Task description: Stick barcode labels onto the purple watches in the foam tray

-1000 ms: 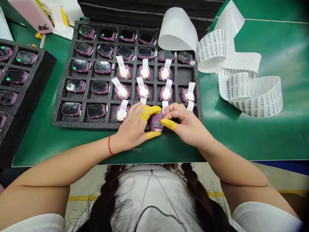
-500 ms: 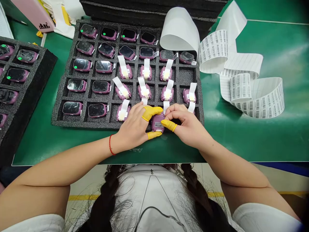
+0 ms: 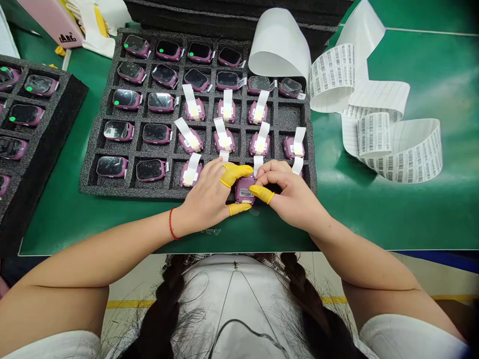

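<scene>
A purple smartwatch body (image 3: pixel 244 190) lies back-up over the front edge of the black foam tray (image 3: pixel 93 187), a small white label on its back. My left hand (image 3: pixel 209 195) pinches it between thumb and forefinger, both in yellow finger cots. My right hand (image 3: pixel 290 192) is closed on its right side, the yellow-cotted thumb pressing on the back and the fingers curled by a white paper strip (image 3: pixel 257 164). Several watches in the tray lie back-up with white strips (image 3: pixel 226 103); others (image 3: pixel 126 98) lie screen-up.
A long curled strip of barcode labels (image 3: pixel 374 132) sprawls on the green mat to the right. A second foam tray (image 3: pixel 45 124) of watches sits at the left. More black foam trays (image 3: pixel 232 15) are stacked behind. A pink box (image 3: pixel 52 22) stands at the back left.
Both hands stay on the watch body with only tiny finger shifts; the view has nudged slightly.
</scene>
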Tool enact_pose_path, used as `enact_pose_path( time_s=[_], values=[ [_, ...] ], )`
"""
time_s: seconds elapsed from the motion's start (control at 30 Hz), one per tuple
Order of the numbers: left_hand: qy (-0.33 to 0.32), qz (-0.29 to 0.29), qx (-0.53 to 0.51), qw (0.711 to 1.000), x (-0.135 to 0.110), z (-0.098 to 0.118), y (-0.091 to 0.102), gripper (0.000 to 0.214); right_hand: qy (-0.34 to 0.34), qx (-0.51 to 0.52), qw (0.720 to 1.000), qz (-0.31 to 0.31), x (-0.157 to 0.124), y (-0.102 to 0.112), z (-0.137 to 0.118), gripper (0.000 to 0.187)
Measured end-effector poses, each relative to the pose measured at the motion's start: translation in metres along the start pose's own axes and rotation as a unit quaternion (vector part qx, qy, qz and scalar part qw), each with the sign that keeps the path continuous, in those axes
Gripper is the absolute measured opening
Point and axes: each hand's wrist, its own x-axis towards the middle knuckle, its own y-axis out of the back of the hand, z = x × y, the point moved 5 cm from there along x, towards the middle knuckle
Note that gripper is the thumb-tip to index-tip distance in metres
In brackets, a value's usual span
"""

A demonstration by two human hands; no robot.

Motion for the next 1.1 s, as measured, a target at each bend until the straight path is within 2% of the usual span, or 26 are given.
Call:
enact_pose_path(
  time_s=[0.2, 0.37, 0.47, 0.63, 0.83, 0.97, 1.1],
  values=[
    [-0.002, 0.001, 0.009, 1.000, 0.000, 0.000, -0.001, 0.054, 0.037, -0.033, 0.999, 0.015, -0.003, -0.002, -0.002, 0.014],
    [-0.010, 0.011, 0.010, 1.000, -0.001, 0.001, 0.000, 0.053, 0.126, -0.169, 0.977, 0.036, -0.009, 0.004, -0.013, 0.013],
    [-0.018, 0.022, 0.003, 1.000, -0.002, 0.002, -0.001, 0.054, 0.134, -0.204, 0.967, 0.074, -0.008, 0.007, -0.010, 0.015],
    [-0.029, 0.025, 0.002, 0.999, 0.000, 0.001, 0.002, 0.056, 0.096, -0.198, 0.975, 0.027, 0.001, -0.008, 0.003, 0.040],
    [-0.052, -0.111, -0.034, 0.992, 0.004, -0.001, 0.016, 0.063, 0.083, -0.136, 0.987, 0.027, 0.007, -0.008, 0.008, 0.037],
    [-0.024, -0.100, 0.023, 0.994, 0.005, -0.002, 0.012, 0.064, 0.083, -0.122, 0.988, 0.035, 0.007, -0.009, 0.009, 0.031],
    [0.020, -0.062, 0.003, 0.998, 0.004, 0.005, 0.003, 0.048, 0.081, -0.090, 0.992, 0.037, 0.007, -0.008, 0.007, 0.033]
  ],
)
